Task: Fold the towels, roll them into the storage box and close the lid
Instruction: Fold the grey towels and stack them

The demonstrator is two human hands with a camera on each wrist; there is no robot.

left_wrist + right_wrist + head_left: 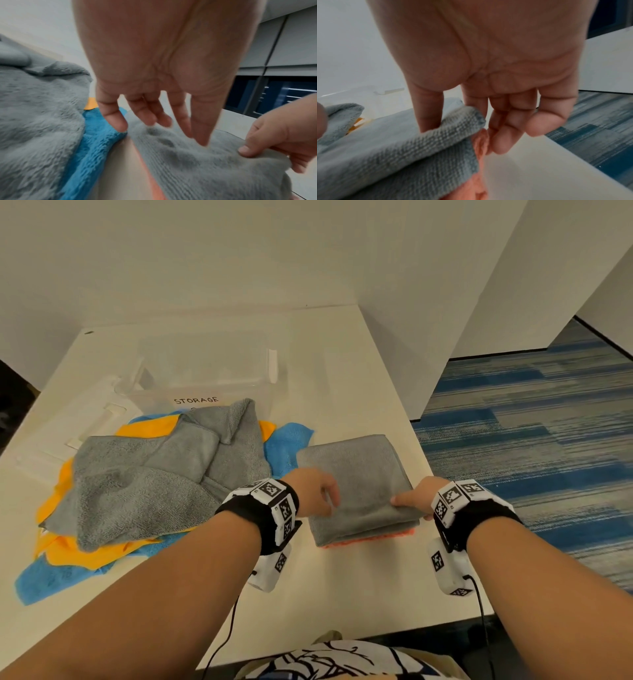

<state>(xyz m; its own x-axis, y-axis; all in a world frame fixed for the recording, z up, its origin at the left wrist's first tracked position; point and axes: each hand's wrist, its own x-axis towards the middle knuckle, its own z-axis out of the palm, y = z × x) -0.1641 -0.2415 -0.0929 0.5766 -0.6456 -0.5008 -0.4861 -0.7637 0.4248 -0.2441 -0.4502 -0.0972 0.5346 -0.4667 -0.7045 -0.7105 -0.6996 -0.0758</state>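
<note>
A folded grey towel (pixel 356 481) (pixel 197 169) (pixel 402 155) lies on a folded orange towel (pixel 373 539) (pixel 479 146) at the table's right side. My left hand (pixel 318 494) (pixel 159 121) is over the grey towel's left part, fingers nearly straight, tips at the cloth. My right hand (pixel 411 499) (pixel 462 135) pinches the grey towel's near right corner, thumb on top and fingers curled at the edge. Behind stands the clear storage box (pixel 205 378), open, with its lid (pixel 85 433) lying to the left.
A loose pile of grey (pixel 154 481), yellow (pixel 85 556) and blue towels (pixel 287 446) covers the table's left half, in front of the box. The table's right edge (pixel 424 453) runs close to my right hand, with blue carpet (pixel 531 457) beyond. White walls stand behind.
</note>
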